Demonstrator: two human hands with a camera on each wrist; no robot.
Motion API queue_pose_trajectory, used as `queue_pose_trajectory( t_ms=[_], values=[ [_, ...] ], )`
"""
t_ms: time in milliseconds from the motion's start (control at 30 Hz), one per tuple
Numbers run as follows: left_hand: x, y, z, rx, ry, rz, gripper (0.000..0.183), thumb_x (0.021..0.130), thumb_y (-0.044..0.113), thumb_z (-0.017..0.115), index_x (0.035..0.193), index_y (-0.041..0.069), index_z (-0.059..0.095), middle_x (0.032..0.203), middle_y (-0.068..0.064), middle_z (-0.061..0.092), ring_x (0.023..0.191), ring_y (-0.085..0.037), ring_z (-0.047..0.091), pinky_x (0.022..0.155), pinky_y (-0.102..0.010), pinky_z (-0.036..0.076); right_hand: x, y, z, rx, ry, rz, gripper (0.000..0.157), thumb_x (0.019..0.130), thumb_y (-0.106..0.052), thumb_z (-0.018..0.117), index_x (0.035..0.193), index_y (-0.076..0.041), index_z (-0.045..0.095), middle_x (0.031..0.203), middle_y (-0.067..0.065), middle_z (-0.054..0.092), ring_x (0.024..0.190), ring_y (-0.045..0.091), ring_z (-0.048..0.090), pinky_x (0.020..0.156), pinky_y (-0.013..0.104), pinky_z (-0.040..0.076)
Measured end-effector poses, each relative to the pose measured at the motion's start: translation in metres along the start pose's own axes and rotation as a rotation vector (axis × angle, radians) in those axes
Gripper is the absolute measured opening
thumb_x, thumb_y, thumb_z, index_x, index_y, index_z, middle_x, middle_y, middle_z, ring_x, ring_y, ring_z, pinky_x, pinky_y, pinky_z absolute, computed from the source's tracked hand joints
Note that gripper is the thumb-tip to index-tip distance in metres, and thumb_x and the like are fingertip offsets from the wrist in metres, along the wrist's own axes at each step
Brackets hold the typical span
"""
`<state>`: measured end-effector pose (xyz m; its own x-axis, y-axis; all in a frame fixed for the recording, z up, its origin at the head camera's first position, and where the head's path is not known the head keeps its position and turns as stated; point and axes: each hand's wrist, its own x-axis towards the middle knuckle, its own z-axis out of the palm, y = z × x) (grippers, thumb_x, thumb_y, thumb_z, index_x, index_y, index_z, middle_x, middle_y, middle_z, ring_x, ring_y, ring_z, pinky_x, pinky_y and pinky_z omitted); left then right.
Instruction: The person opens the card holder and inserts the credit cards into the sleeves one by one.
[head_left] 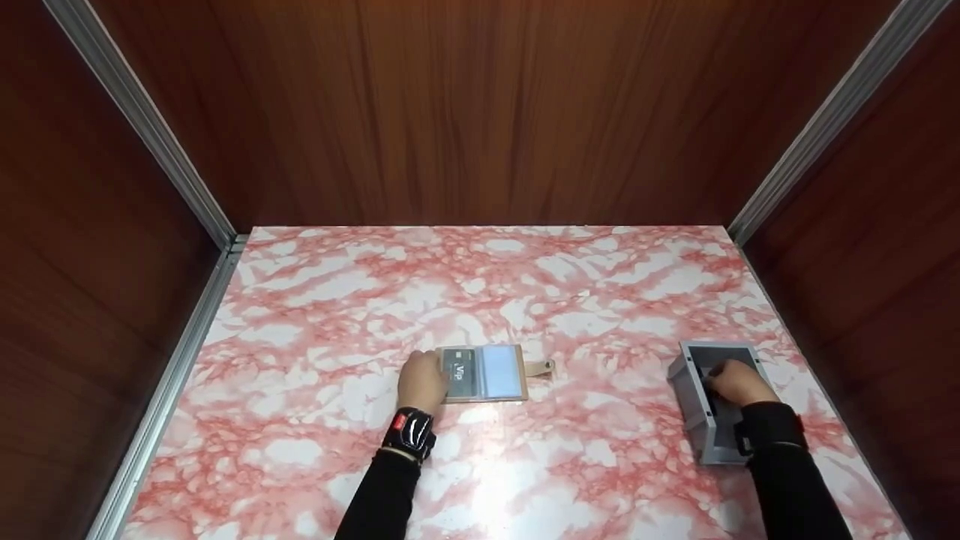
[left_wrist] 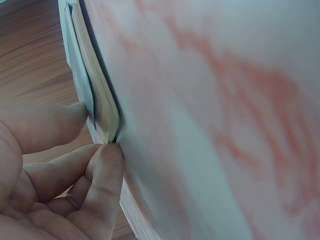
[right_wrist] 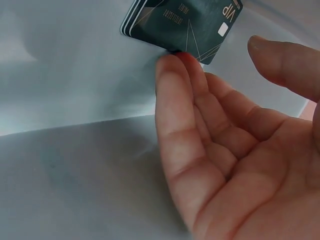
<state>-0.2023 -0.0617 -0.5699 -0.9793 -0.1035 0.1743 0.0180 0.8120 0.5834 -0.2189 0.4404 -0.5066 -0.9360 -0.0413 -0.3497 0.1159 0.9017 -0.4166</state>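
got a small card holder [head_left: 501,373] lying open on the red-and-white marbled tabletop [head_left: 487,285], near the middle, tan border around clear plastic leaves. on the left leaf, a dark vip card [head_left: 460,373] under shiny plastic; on the right leaf, just a pale bluish sheen. also a short strap [head_left: 538,368] poking out to the right, round snap at the tip.

over to the right, a grey box [head_left: 688,397]: deep, rectangular, open-topped, smooth-walled. from the head view, can't make out much inside past the right hand [head_left: 742,384]. from the right wrist, though, easy to spot a small stack of dark green cards [right_wrist: 182,27] in there: rounded corners, pale edges, thin gold lines, "vip" upside down. from the left wrist, mostly getting the holder side-on: layered edge, rounded corner, one leaf a bit apart from the tan layer.

pinching the holder's left edge by a corner with the left hand [head_left: 421,381], thumb against the leaf side, other fingers curled underneath. reaching down into the box with the right: fingers together, loosely bent, tips right at the stack's lower edge, thumb well apart, so no grip there. can't tell how firm the contact is. black sleeves [head_left: 381,491] and dark wristbands [head_left: 409,431] on both arms.
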Motion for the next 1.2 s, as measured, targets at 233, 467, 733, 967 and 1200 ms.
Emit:
queue_pose_trajectory(
  t_ms=[233,467,733,967,1200],
  values=[
    [-0.0001,-0.0009,0.0002,0.007,0.006,0.006,0.013,0.078,0.005,0.076,0.083,-0.004,0.068,0.077,-0.015,0.06,0.074,-0.034,0.06,0.073,-0.047,0.049,-0.001,-0.0002,0.0006,0.031,0.004,0.014,0.024,0.092,-0.015,0.055,0.082,0.007,0.058,0.073,0.011,0.054,0.067,0.027,0.053,0.063,0.038,0.044],
    [0.0003,0.0,-0.0005,0.003,-0.001,-0.007,0.012,0.077,0.003,0.075,0.084,-0.004,0.069,0.077,-0.015,0.06,0.074,-0.035,0.061,0.072,-0.047,0.049,-0.0026,0.0003,0.002,0.078,0.025,0.03,0.022,0.092,-0.015,0.057,0.079,0.003,0.059,0.068,0.007,0.055,0.061,0.022,0.052,0.058,0.035,0.043],
    [-0.0002,0.0008,-0.0015,-0.017,-0.007,-0.006,0.009,0.08,0.002,0.074,0.084,-0.004,0.069,0.076,-0.015,0.062,0.077,-0.035,0.061,0.075,-0.048,0.049,-0.0013,0.0025,0.0059,0.09,0.029,0.002,0.033,0.091,-0.015,0.057,0.059,-0.012,0.048,0.054,-0.002,0.046,0.049,0.015,0.045,0.051,0.03,0.038],
    [-0.0001,-0.0005,-0.0004,-0.025,-0.003,-0.005,0.015,0.078,0.002,0.075,0.09,-0.006,0.07,0.079,-0.017,0.063,0.078,-0.036,0.062,0.076,-0.048,0.049,0.0024,-0.0003,0.0072,0.062,0.054,0.031,0.034,0.089,-0.015,0.059,0.06,-0.015,0.041,0.056,-0.001,0.042,0.051,0.018,0.044,0.053,0.032,0.038],
    [0.001,-0.0018,0.0005,-0.015,0.001,0.008,0.017,0.077,0.002,0.075,0.091,-0.005,0.071,0.078,-0.017,0.063,0.078,-0.036,0.061,0.076,-0.048,0.049,0.0002,-0.0034,0.0073,0.048,0.12,0.02,0.03,0.089,-0.009,0.061,0.064,-0.012,0.043,0.064,0.004,0.043,0.058,0.023,0.045,0.058,0.036,0.037]
  ],
)
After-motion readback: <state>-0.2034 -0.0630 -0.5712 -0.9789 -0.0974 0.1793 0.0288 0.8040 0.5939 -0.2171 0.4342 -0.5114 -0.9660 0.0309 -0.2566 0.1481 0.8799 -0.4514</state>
